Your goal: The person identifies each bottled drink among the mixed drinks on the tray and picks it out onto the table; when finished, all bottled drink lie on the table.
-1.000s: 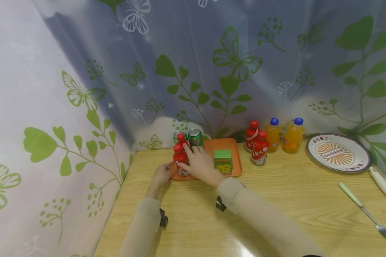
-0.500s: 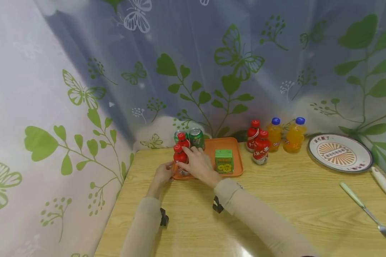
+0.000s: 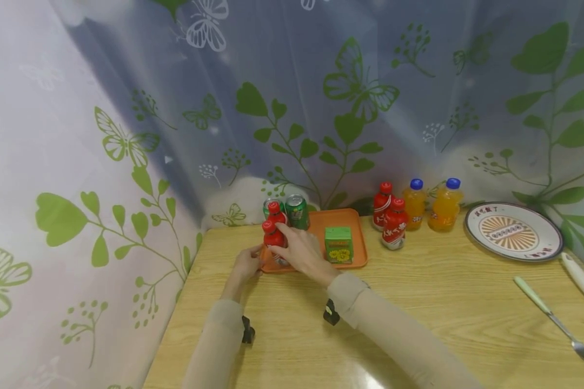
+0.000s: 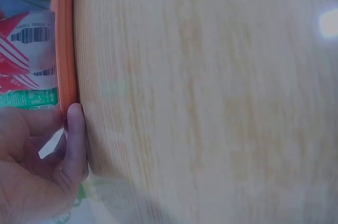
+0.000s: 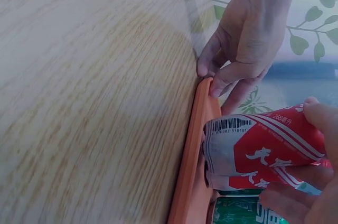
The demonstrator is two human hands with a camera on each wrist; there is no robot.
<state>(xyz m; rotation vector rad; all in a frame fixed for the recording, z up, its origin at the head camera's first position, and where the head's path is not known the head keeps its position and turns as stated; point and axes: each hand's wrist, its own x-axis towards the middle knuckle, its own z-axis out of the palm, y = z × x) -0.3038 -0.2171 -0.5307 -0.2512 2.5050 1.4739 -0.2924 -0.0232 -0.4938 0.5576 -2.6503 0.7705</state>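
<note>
At the near left corner of the orange tray [image 3: 336,218], my left hand [image 3: 245,265] pinches the rim between thumb and fingers. My right hand [image 3: 303,253] holds a red bottle [image 3: 273,239] with a red cap, thumb and fingers at its sides, over the tray's left front. In the right wrist view the bottle's white base with a barcode [image 5: 232,124] shows close to the tray rim. Right behind stands a second red bottle [image 3: 275,210]. Two green cans [image 3: 298,212] are at the tray's back left. A green carton [image 3: 338,246] stands on its right side.
Right of the tray stand two more red bottles [image 3: 394,224] and two orange drink bottles [image 3: 445,208] with blue caps. Farther right lie a round plate [image 3: 477,229], a fork [image 3: 547,313] and a white-handled utensil [image 3: 581,280]. A patterned curtain [image 3: 292,108] borders the table's back.
The held bottle's lower end has shifted slightly right, leaving it a little tilted. Both hands stay in nearly the same places.
</note>
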